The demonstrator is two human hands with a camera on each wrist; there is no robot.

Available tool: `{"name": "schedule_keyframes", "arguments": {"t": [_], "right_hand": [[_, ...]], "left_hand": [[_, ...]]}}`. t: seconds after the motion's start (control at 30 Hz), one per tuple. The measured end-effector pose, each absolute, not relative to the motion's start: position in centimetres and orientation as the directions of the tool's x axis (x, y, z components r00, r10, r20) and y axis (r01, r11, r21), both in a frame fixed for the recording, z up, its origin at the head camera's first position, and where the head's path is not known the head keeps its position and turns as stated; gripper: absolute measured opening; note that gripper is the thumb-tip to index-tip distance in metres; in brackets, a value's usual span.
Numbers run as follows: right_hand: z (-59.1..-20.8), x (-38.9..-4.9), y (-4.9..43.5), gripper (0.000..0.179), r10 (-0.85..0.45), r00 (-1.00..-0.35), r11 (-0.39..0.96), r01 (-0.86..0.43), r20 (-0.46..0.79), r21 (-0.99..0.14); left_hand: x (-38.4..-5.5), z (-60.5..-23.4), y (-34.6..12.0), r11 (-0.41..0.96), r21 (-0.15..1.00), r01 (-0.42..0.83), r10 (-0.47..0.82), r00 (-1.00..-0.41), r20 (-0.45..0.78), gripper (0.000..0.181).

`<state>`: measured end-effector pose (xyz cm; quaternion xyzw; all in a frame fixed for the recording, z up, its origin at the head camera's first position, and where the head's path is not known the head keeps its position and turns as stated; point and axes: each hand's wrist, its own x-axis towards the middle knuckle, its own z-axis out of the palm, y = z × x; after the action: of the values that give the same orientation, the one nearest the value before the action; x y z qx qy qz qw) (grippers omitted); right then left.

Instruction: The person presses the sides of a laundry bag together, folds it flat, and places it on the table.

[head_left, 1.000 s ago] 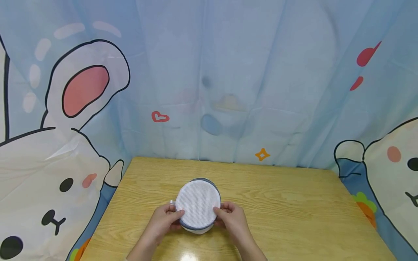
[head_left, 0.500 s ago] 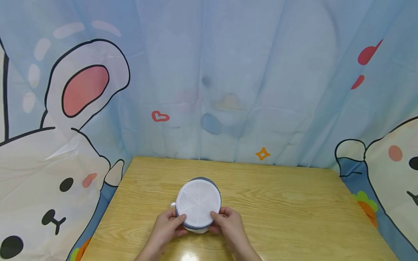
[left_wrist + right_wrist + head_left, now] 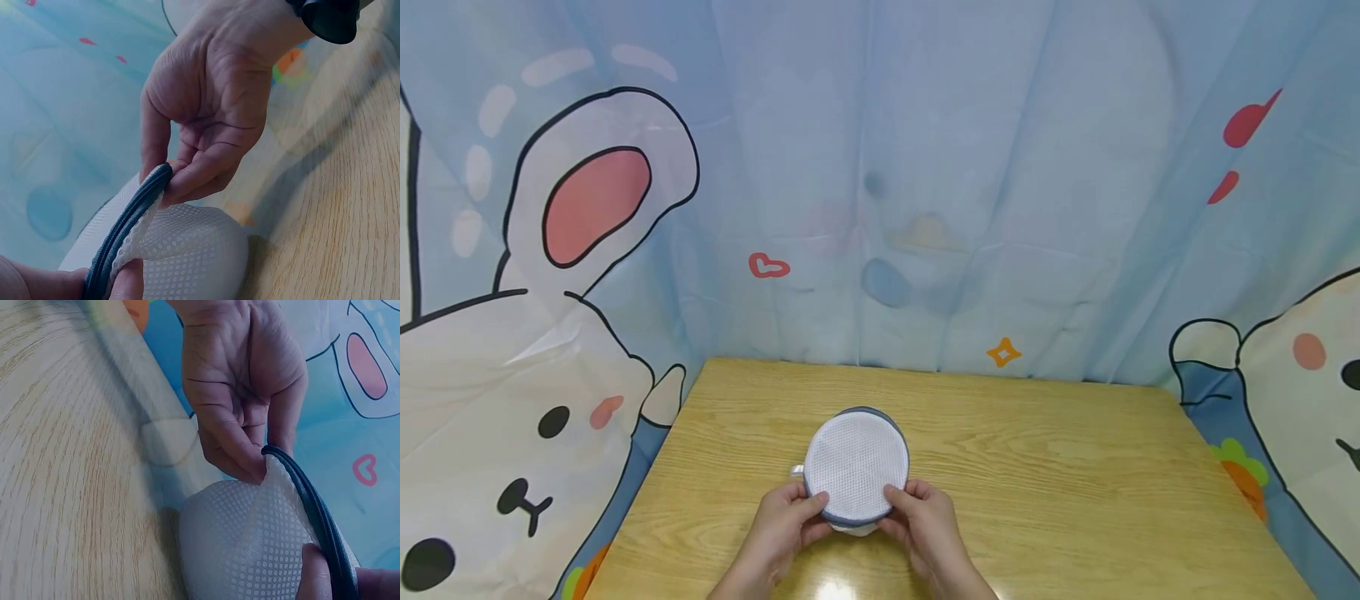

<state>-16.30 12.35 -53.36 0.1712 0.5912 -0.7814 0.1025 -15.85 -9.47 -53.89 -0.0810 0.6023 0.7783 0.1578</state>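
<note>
A round mesh laundry bag (image 3: 857,462) in white, with a blue-grey zipped edge, is held over the front middle of the table. My left hand (image 3: 784,518) pinches its lower left rim, thumb on the mesh face; my right hand (image 3: 927,521) pinches the lower right rim likewise. In the left wrist view the right hand (image 3: 209,112) grips the blue zipper edge (image 3: 128,228), and the white mesh body (image 3: 187,250) bulges below. The right wrist view has the left hand (image 3: 244,394) pinching the rim's other side. A small pale tag (image 3: 797,471) sticks out at the bag's left.
The wooden table (image 3: 1037,467) stretches out on both sides of the bag. Behind it hangs a light blue curtain (image 3: 955,150) printed with cartoon animals, reaching down to the table's back edge.
Both hands have slid down the rim toward the near side and a little closer together, mostly during the first half second. The bag has stayed almost in place.
</note>
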Motion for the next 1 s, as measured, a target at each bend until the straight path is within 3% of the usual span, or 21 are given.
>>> {"name": "schedule_keyframes", "arguments": {"t": [0.6, 0.77, 1.0], "right_hand": [[-53.4, -16.4, 12.7, 0.014, 0.029, -0.916, -0.270, 0.379, -0.401, -0.885], [-53.4, -16.5, 12.9, 0.020, 0.043, -0.921, -0.238, 0.366, -0.386, -0.900], [-53.0, -16.9, 13.7, 0.041, 0.173, -0.931, -0.147, 0.299, -0.322, -0.943]], "left_hand": [[-16.1, -54.0, -9.4, -0.208, 0.920, -0.333, 0.162, -0.939, -0.303, 0.035], [-16.3, -53.6, -9.5, -0.069, 0.948, -0.310, 0.074, -0.950, -0.305, 0.037], [-16.6, -52.9, -10.5, 0.183, 0.950, -0.254, -0.057, -0.967, -0.248, 0.062]]}}
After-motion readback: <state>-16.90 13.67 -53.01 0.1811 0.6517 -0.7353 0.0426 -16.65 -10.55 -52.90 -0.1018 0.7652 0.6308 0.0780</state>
